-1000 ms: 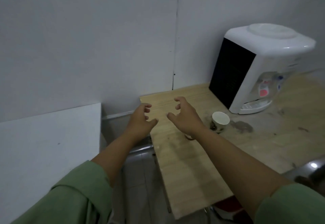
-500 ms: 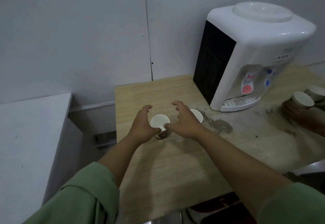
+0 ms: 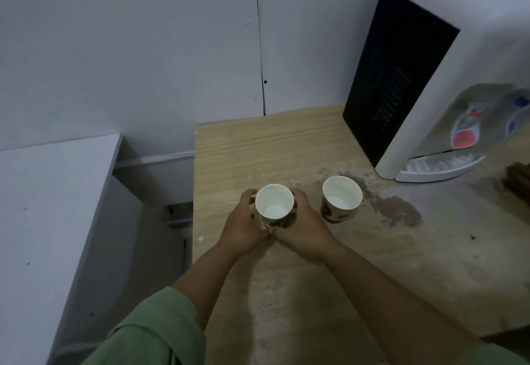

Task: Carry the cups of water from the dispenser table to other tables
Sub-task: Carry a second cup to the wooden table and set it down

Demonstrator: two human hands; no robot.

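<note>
Two white paper cups with a brown print stand on the wooden dispenser table [image 3: 286, 141]. The left cup [image 3: 274, 201] is cupped from both sides: my left hand [image 3: 243, 227] wraps its left wall and my right hand [image 3: 304, 228] its right wall, thumbs meeting in front. The right cup [image 3: 341, 196] stands free just beside my right hand. Both cups look white inside; the water level is hard to make out. The white water dispenser [image 3: 447, 77] sits at the table's far right.
A wet stain [image 3: 395, 209] spreads between the right cup and the dispenser's drip tray [image 3: 438, 166]. A white table [image 3: 43, 207] stands to the left across a gap. A grey wall runs behind. A dark object [image 3: 519, 176] shows at the right edge.
Both hands have closed in around the left cup, which they were only reaching toward before. The view has moved closer and lower; the other person's hand with cups on the right is gone from view.
</note>
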